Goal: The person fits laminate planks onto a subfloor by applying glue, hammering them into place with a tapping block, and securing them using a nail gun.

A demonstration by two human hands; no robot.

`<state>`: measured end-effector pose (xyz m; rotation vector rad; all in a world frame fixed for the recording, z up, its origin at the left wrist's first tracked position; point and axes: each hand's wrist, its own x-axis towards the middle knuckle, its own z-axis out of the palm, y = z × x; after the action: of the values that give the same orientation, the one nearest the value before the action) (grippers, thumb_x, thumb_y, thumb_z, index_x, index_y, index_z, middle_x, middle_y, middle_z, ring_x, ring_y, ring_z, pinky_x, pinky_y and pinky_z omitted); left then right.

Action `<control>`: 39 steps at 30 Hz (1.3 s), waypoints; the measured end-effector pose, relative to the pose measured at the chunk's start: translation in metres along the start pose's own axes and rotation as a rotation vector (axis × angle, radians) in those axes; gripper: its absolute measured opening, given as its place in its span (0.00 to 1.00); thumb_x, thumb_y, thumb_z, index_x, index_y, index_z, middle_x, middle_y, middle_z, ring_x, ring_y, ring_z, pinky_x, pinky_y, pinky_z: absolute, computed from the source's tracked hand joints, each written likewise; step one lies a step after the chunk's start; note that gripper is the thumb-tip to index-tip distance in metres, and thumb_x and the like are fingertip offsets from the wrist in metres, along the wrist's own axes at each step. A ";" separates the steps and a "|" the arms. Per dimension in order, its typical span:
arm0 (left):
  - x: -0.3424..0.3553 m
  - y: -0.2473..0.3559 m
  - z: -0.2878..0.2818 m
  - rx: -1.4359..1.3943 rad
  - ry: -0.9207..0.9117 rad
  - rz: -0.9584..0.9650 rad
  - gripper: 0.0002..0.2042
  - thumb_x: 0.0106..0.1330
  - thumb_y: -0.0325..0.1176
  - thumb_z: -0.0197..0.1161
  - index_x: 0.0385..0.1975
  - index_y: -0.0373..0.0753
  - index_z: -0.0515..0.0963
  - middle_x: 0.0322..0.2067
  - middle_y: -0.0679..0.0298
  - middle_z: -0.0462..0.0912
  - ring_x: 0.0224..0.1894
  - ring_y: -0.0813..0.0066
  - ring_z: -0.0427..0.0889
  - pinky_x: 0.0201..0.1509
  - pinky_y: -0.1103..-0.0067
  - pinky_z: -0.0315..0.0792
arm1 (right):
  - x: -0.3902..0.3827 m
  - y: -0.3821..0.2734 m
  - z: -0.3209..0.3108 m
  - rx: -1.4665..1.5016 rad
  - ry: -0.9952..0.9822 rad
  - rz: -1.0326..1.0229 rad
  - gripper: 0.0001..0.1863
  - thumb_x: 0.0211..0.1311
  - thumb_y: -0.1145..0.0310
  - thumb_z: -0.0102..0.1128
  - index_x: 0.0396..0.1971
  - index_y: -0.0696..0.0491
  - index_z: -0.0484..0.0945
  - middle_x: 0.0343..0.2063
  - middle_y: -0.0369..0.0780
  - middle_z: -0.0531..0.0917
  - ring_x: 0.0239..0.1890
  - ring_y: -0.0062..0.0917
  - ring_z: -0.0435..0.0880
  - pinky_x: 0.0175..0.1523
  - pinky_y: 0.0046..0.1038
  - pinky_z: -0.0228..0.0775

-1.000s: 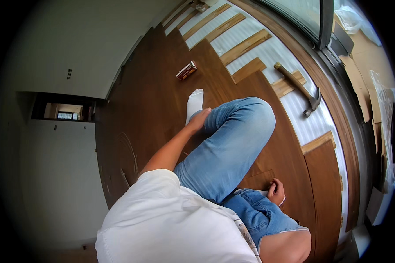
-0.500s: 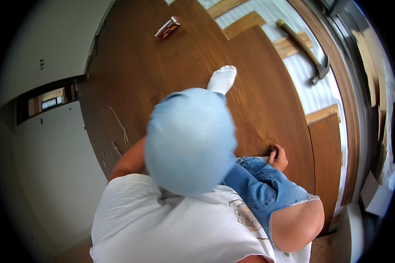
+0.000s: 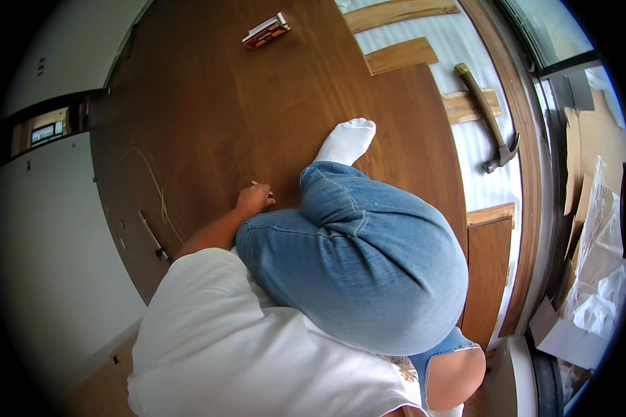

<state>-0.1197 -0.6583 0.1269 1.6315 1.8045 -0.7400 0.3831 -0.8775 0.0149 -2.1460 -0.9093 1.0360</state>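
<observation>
One view only, from my head camera looking down at me on the brown plank floor (image 3: 209, 104). My left hand (image 3: 253, 199) rests on the boards just beside my raised knee in blue jeans (image 3: 368, 264); its fingers are curled around a small pale stick-like thing (image 3: 261, 186) that pokes out past the knuckles, too small to tell what it is. My right hand is out of sight, hidden behind my leg and white shirt (image 3: 236, 340). My foot in a white sock (image 3: 348, 141) is planted on the planks ahead of the knee. Well apart to the right, a claw hammer (image 3: 490, 118) with a wooden handle lies on the white ribbed underlay (image 3: 480, 149), across a short plank offcut (image 3: 469, 105). Far ahead on the floor lies a small red and white box (image 3: 266, 30). Crumpled clear plastic (image 3: 598, 278) sits by the window at the right rim.
</observation>
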 end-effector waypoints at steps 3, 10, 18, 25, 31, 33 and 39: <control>0.004 -0.018 0.009 0.078 0.297 0.379 0.12 0.58 0.38 0.71 0.35 0.39 0.79 0.37 0.53 0.78 0.47 0.53 0.81 0.52 0.61 0.76 | 0.002 -0.102 -0.005 0.068 0.022 0.026 0.10 0.73 0.73 0.56 0.48 0.58 0.82 0.38 0.42 0.88 0.39 0.27 0.87 0.45 0.27 0.79; 0.085 0.003 -0.077 0.289 -0.073 0.977 0.09 0.62 0.29 0.69 0.37 0.38 0.75 0.33 0.57 0.75 0.40 0.61 0.79 0.46 0.67 0.75 | 0.000 -0.076 0.001 0.541 0.251 0.246 0.09 0.76 0.76 0.53 0.48 0.61 0.81 0.35 0.39 0.86 0.35 0.20 0.85 0.44 0.22 0.79; 0.206 0.086 -0.173 0.068 0.090 0.589 0.06 0.70 0.29 0.64 0.37 0.37 0.74 0.31 0.60 0.77 0.34 0.69 0.78 0.40 0.74 0.74 | -0.036 -0.107 -0.025 1.019 0.352 0.463 0.11 0.73 0.72 0.55 0.48 0.61 0.81 0.33 0.40 0.85 0.34 0.19 0.83 0.40 0.22 0.77; 0.208 0.358 -0.175 -0.294 -0.412 1.064 0.06 0.78 0.31 0.58 0.38 0.36 0.74 0.29 0.66 0.78 0.26 0.83 0.75 0.32 0.86 0.69 | -0.111 -0.171 0.021 1.254 0.218 0.490 0.13 0.72 0.65 0.59 0.47 0.58 0.81 0.27 0.37 0.84 0.32 0.20 0.82 0.39 0.25 0.74; 0.142 0.435 -0.089 -0.171 -0.763 1.058 0.08 0.78 0.33 0.60 0.38 0.35 0.77 0.29 0.64 0.83 0.28 0.83 0.79 0.32 0.84 0.73 | -0.142 -0.207 0.046 1.226 0.279 0.455 0.12 0.71 0.64 0.59 0.43 0.57 0.82 0.26 0.36 0.84 0.30 0.19 0.82 0.37 0.25 0.73; 0.131 0.439 -0.074 -0.020 -0.794 1.119 0.09 0.77 0.34 0.60 0.36 0.35 0.77 0.31 0.63 0.84 0.29 0.82 0.80 0.33 0.84 0.74 | -0.138 -0.215 0.071 1.256 0.318 0.495 0.10 0.71 0.66 0.59 0.43 0.57 0.82 0.26 0.36 0.84 0.29 0.18 0.82 0.35 0.24 0.74; 0.102 0.443 -0.042 0.237 -0.745 1.150 0.11 0.76 0.34 0.63 0.33 0.33 0.77 0.24 0.63 0.83 0.26 0.80 0.82 0.31 0.82 0.75 | -0.158 -0.167 0.122 0.548 1.035 0.949 0.09 0.68 0.73 0.59 0.46 0.55 0.81 0.33 0.41 0.86 0.36 0.33 0.86 0.41 0.33 0.79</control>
<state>0.3115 -0.5174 0.0724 1.8233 0.1529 -0.8126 0.1549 -0.8750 0.1403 -2.1296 0.8369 0.2914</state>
